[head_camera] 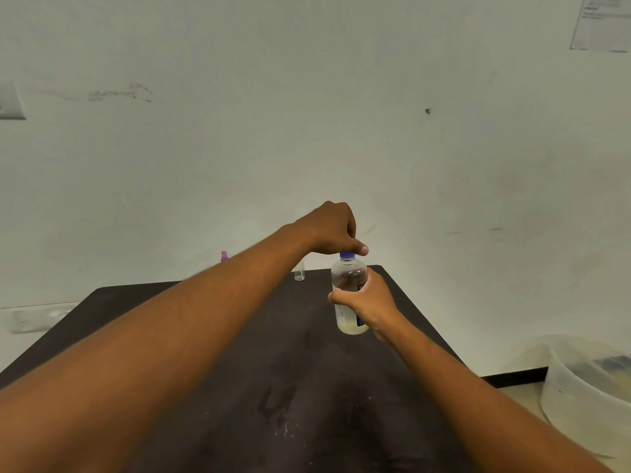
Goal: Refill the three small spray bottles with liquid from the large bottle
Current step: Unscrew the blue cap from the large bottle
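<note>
The large clear bottle (349,278) stands upright near the far right of the dark table (239,370). Pale liquid fills its bottom part. My right hand (367,300) is wrapped around its middle. My left hand (333,230) reaches over from the left, its fingers closed on the blue cap (347,256). A small clear spray bottle (299,272) stands at the table's far edge, just left of the large bottle. The pink top of another small bottle (224,256) shows above my left forearm; the rest of it is hidden. A third small bottle is not visible.
A pale wall rises right behind the table's far edge. A translucent plastic tub (587,387) sits low at the right, beside the table. A paper sheet (602,22) hangs on the wall at the top right.
</note>
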The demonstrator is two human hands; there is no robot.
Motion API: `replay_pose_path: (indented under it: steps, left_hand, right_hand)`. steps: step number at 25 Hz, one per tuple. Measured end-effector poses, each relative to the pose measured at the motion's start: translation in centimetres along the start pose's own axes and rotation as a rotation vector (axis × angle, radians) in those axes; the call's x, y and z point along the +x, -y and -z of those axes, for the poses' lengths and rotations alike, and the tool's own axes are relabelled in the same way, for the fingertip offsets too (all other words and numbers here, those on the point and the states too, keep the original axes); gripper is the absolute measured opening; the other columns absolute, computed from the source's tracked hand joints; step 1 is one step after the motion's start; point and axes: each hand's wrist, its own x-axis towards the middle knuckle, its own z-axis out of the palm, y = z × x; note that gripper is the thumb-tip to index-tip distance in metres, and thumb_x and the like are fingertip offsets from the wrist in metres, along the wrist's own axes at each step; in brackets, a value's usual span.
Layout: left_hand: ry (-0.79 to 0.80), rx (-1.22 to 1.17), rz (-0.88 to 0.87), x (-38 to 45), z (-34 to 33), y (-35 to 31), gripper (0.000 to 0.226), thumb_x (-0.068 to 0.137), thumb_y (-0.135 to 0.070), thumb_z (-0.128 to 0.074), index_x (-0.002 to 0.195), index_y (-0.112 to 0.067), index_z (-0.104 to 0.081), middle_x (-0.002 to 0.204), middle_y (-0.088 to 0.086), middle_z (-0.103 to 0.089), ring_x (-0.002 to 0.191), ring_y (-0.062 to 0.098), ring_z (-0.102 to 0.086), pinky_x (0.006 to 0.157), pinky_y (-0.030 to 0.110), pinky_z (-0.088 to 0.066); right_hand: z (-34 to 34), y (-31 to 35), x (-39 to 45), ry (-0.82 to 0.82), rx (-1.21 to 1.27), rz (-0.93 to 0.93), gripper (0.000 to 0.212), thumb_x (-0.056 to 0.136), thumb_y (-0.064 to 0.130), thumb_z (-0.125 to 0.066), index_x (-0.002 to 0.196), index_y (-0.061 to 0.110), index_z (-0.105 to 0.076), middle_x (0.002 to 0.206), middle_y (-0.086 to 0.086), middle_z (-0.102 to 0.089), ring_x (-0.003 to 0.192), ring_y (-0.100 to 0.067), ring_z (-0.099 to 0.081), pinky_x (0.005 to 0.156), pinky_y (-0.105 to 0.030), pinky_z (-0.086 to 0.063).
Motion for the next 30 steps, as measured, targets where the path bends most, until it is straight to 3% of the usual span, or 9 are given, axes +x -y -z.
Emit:
replay_pose_path:
  steps: [5, 12, 16, 22, 27, 30]
  left_hand:
    - [0.031, 0.017, -0.034, -0.3, -0.1, 0.0, 0.016, 0.085, -0.020, -0.081, 0.096, -0.008, -0.080, 0.092, 0.004, -0.077, 0.079, 0.015, -0.070, 0.074, 0.026, -0.057]
    - [0.122, -0.049, -0.076, -0.2, 1.0, 0.3, 0.028, 0.084, -0.017, -0.082, 0.112, -0.015, -0.077, 0.104, 0.000, -0.074, 0.088, 0.011, -0.068, 0.076, 0.024, -0.056]
    - [0.142, -0.008, -0.105, -0.4, 1.1, 0.4, 0.023, 0.085, -0.006, -0.079, 0.106, -0.012, -0.080, 0.102, 0.004, -0.077, 0.091, 0.015, -0.071, 0.084, 0.027, -0.058]
    - [0.127, -0.010, -0.083, -0.4, -0.1, 0.7, 0.020, 0.087, -0.007, -0.078, 0.106, -0.010, -0.079, 0.102, 0.005, -0.077, 0.093, 0.016, -0.071, 0.083, 0.026, -0.057]
    - [0.084, 0.022, -0.080, -0.4, 0.0, 0.7, 0.029, 0.084, -0.026, -0.082, 0.110, -0.013, -0.077, 0.108, 0.002, -0.072, 0.094, 0.015, -0.065, 0.087, 0.029, -0.056]
    - [0.061, 0.033, -0.085, -0.4, 0.0, 0.5, 0.026, 0.083, -0.020, -0.084, 0.105, -0.009, -0.078, 0.103, 0.004, -0.076, 0.089, 0.015, -0.069, 0.083, 0.027, -0.058]
  right_hand:
    - [0.0, 0.1, -0.2, 0.002, -0.009, 0.000, 0.073, 0.077, 0.029, -0.086, 0.139, 0.024, -0.049, 0.123, 0.003, -0.060, 0.107, -0.019, -0.059, 0.086, -0.031, -0.048]
    - [0.0, 0.0, -0.2, 0.002, -0.038, -0.003, 0.078, 0.078, 0.031, -0.086, 0.144, 0.024, -0.046, 0.130, 0.001, -0.059, 0.110, -0.018, -0.057, 0.098, -0.038, -0.052]
    - [-0.1, 0.3, -0.4, 0.013, -0.035, 0.005, 0.078, 0.078, 0.030, -0.086, 0.145, 0.024, -0.046, 0.133, 0.001, -0.058, 0.110, -0.017, -0.057, 0.099, -0.038, -0.052]
    - [-0.1, 0.0, -0.8, 0.015, -0.031, 0.004, 0.077, 0.076, 0.028, -0.087, 0.142, 0.025, -0.048, 0.129, 0.001, -0.061, 0.107, -0.018, -0.058, 0.090, -0.033, -0.051]
    - [0.2, 0.5, -0.6, 0.006, -0.054, 0.005, 0.075, 0.078, 0.028, -0.085, 0.142, 0.023, -0.047, 0.119, 0.006, -0.055, 0.106, -0.017, -0.056, 0.089, -0.033, -0.050]
    - [0.1, 0.6, -0.4, 0.004, -0.053, 0.014, 0.074, 0.077, 0.028, -0.086, 0.141, 0.023, -0.048, 0.119, 0.005, -0.057, 0.105, -0.018, -0.058, 0.087, -0.031, -0.051]
